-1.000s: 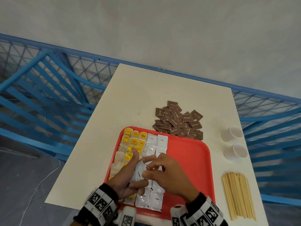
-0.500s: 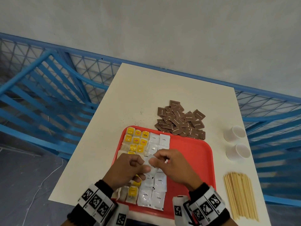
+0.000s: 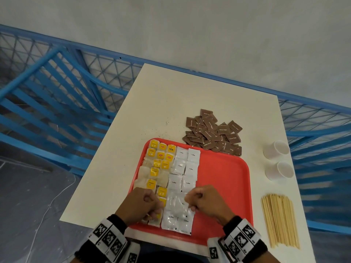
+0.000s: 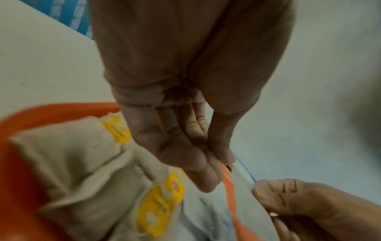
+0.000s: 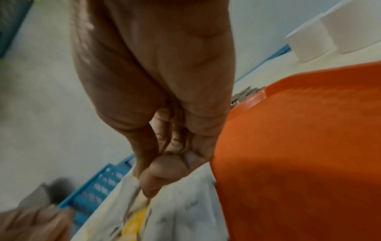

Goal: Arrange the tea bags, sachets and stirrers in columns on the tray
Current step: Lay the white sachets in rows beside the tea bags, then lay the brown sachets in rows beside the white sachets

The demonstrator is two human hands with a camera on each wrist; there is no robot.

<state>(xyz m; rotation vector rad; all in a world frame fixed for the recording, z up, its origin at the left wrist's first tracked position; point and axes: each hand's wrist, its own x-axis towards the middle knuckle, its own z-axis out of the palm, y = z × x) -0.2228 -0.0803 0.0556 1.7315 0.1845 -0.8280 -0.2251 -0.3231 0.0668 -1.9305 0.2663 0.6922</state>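
the red tray (image 3: pixel 224 173) sits on the white tabletop (image 3: pixel 190 97) at its near edge. tea bags (image 3: pixel 157 168) with yellow tags fill the tray's left columns; white coffee sachets (image 3: pixel 187 168) form two columns just beside them. the left hand (image 3: pixel 140 205) and the right hand (image 3: pixel 207 203) are low over the near end of the sachet columns, each pinching one side edge of a single white sachet (image 3: pixel 176 205) between thumb and curled fingers. the rest of the tray to the right is bare. brown sugar sachets (image 3: pixel 212 132) lie heaped on the tabletop, touching the tray's far edge. wooden stirrers (image 3: pixel 279 221) lie bundled right of the tray, near two white cups (image 3: pixel 277 161).
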